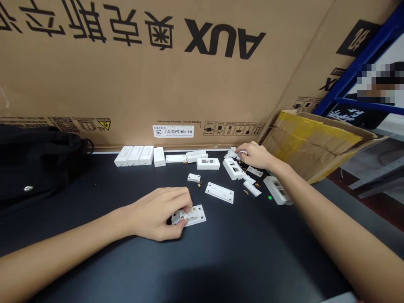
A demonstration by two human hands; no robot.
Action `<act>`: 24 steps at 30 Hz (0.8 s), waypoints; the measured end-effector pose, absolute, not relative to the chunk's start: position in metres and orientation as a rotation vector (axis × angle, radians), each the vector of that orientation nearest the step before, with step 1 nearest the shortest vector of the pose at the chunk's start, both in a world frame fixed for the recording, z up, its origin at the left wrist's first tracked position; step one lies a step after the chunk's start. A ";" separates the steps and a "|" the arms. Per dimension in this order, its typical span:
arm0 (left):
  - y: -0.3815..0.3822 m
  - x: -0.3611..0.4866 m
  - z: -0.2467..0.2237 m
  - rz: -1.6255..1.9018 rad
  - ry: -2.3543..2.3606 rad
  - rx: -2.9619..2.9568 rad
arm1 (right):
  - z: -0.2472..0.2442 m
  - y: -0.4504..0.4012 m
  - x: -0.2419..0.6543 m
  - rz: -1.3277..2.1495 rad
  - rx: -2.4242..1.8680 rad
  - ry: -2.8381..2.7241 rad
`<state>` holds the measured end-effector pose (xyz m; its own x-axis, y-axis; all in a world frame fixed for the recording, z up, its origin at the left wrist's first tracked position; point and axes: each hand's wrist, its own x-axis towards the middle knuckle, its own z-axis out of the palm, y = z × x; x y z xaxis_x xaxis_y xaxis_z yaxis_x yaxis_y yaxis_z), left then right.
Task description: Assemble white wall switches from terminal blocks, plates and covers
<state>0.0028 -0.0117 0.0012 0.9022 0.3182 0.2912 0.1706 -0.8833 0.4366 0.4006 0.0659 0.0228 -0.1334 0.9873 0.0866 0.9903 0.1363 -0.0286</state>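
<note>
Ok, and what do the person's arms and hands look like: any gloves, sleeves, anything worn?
The left hand and right hand are bare, without gloves. The left forearm and right forearm are bare too, with no sleeves, watch or cables showing.

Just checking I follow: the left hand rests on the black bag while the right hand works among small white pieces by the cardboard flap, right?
Not quite: the left hand is not on the black bag; the head view shows it at a white plastic plate on the dark table. The right hand is among the small white pieces by the cardboard flap, as you said.
</note>
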 end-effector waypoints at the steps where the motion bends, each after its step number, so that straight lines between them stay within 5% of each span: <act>1: -0.011 0.003 0.001 0.502 0.359 2.659 | 0.024 0.067 0.402 -0.051 -2.024 -2.300; 24: -0.011 0.005 0.004 0.486 0.384 2.685 | 0.033 0.080 0.400 0.026 -2.120 -2.267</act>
